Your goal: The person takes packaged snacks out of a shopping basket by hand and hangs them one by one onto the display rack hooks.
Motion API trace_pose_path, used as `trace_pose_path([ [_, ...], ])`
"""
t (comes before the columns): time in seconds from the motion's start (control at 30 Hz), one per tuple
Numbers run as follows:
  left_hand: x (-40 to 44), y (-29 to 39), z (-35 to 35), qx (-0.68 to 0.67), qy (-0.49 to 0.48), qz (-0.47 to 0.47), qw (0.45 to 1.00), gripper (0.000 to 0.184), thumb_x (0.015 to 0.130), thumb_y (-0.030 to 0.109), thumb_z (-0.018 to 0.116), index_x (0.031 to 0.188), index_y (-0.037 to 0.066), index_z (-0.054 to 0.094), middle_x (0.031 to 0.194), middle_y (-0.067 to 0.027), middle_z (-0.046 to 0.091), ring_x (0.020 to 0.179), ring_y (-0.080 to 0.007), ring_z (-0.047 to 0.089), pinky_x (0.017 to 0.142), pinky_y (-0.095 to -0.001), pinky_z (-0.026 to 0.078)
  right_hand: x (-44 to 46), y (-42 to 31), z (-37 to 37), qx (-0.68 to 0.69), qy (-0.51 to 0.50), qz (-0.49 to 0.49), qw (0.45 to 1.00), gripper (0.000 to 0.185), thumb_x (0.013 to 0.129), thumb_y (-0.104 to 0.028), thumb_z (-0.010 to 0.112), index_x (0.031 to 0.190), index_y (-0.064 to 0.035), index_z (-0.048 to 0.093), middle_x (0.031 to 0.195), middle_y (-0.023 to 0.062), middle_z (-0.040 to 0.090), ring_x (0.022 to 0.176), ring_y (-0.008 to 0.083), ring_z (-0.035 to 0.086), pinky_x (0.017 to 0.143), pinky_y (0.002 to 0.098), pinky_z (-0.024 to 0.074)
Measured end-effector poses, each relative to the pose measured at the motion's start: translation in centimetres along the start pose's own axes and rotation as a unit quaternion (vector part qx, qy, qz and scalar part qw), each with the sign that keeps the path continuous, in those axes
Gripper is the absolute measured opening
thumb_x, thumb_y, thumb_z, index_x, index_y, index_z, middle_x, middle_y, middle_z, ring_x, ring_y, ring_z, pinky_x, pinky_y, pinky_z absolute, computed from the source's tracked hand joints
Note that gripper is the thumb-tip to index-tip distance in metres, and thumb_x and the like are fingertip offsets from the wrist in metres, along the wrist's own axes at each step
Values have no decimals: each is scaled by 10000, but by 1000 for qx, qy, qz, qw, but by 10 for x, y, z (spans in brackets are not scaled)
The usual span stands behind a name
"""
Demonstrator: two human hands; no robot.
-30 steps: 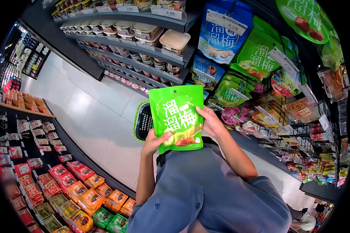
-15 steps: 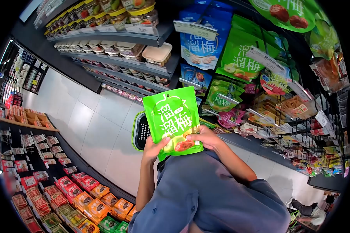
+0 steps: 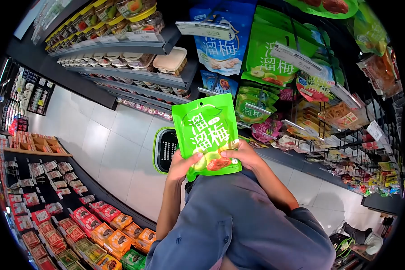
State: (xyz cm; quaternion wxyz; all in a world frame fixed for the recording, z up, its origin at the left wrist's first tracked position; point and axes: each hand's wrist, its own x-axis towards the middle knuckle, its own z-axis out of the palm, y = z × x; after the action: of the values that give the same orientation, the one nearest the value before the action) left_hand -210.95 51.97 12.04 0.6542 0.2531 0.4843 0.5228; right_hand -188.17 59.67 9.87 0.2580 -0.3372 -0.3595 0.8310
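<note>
A bright green snack pouch [image 3: 209, 130] with large white characters and a picture of fruit is held up in front of my body, front side facing me. My left hand [image 3: 183, 164] grips its lower left edge, thumb over the front. Gripping the lower right edge is my right hand [image 3: 244, 155], its thumb also on the front. The other fingers of both hands are hidden behind the pouch. Partly covered by the pouch, a black basket with a green rim [image 3: 155, 150] lies just beyond my left hand.
Hanging green pouches [image 3: 270, 54] and blue pouches [image 3: 220, 47] fill the rack ahead, with price tags sticking out. Shelves of plastic tubs [image 3: 171, 60] stand at upper left. Red and orange packets [image 3: 117, 238] line a low display at left. Another person [image 3: 369, 240] is at lower right.
The pouch and both hands have shifted slightly right and up in the view, the grip unchanged. My view has turned a little, so the racks ahead sit further left and higher.
</note>
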Motion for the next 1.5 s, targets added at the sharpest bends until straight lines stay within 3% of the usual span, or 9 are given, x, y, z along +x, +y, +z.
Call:
trace_pose_path([
  [0.53, 14, -11, 31, 71, -64, -14, 995, 364, 866, 131, 710, 1183, -13, 604, 1097, -75, 668, 941, -122, 627, 808, -263, 510, -22, -17, -18, 22, 88, -69, 993, 387, 787, -33, 748, 1149, 10, 620, 1069, 92, 685, 925, 159, 657, 838, 305, 526],
  [0.63, 14, -12, 34, 84, -82, -29, 993, 405, 866, 108, 695, 1227, -22, 563, 1127, -86, 653, 980, -139, 621, 828, -276, 511, -26, -15, -24, 24, 102, -74, 992, 371, 801, -41, 738, 1146, 22, 618, 1067, 107, 683, 910, 162, 661, 820, 303, 534],
  [0.7, 14, -13, 39, 79, -85, -33, 993, 403, 866, 111, 697, 1223, -21, 566, 1122, -86, 654, 975, -138, 621, 825, -276, 511, -28, -15, -26, 111, 119, -59, 985, 335, 825, -50, 720, 1133, 35, 620, 1055, 120, 683, 890, 166, 665, 791, 300, 546],
  [0.87, 19, -7, 50, 55, -97, -38, 993, 384, 860, 121, 716, 1196, -14, 587, 1091, -64, 663, 928, -108, 617, 797, -249, 499, -32, -14, -34, 86, 127, -88, 984, 286, 845, -57, 705, 1103, 39, 632, 1023, 116, 688, 858, 163, 669, 767, 297, 552],
  [0.93, 28, 1, 48, 123, -123, -32, 984, 386, 861, 99, 706, 1207, -11, 575, 1113, -67, 654, 956, -109, 612, 824, -257, 497, -34, -15, -38, 88, 135, -98, 982, 276, 845, -57, 705, 1096, 38, 637, 1014, 110, 690, 850, 160, 668, 765, 296, 551],
  [1.0, 40, 8, 56, 97, -117, 13, 988, 405, 861, 66, 692, 1232, -5, 547, 1127, -54, 646, 974, -108, 604, 878, -270, 480, -34, -14, -44, 76, 144, -138, 977, 272, 845, -55, 706, 1092, 36, 639, 1009, 103, 692, 840, 155, 665, 756, 297, 549],
  [1.07, 52, 25, 77, 87, -57, 55, 993, 359, 877, 48, 668, 1210, -3, 547, 1113, -58, 650, 956, -115, 612, 875, -266, 479, -36, -19, -47, 69, 154, -152, 974, 269, 846, -55, 706, 1092, 32, 640, 1008, 101, 692, 838, 153, 663, 753, 297, 546],
  [1.27, 93, 66, 119, 108, -48, 141, 983, 274, 888, 30, 639, 1145, -7, 552, 1077, -74, 662, 959, -122, 618, 861, -260, 481, -44, -36, -48, 64, 160, -182, 968, 269, 857, -70, 703, 1099, 25, 634, 1022, 91, 683, 865, 145, 650, 763, 291, 532],
  [1.5, 126, 91, 176, 133, -1, 217, 967, 450, 761, 45, 795, 1072, -27, 477, 973, -112, 648, 854, -135, 638, 749, -268, 524, -43, -63, -57, -3, 179, -230, 957, 280, 903, -164, 675, 1108, 22, 631, 1019, 62, 668, 894, 119, 598, 797, 286, 487],
])
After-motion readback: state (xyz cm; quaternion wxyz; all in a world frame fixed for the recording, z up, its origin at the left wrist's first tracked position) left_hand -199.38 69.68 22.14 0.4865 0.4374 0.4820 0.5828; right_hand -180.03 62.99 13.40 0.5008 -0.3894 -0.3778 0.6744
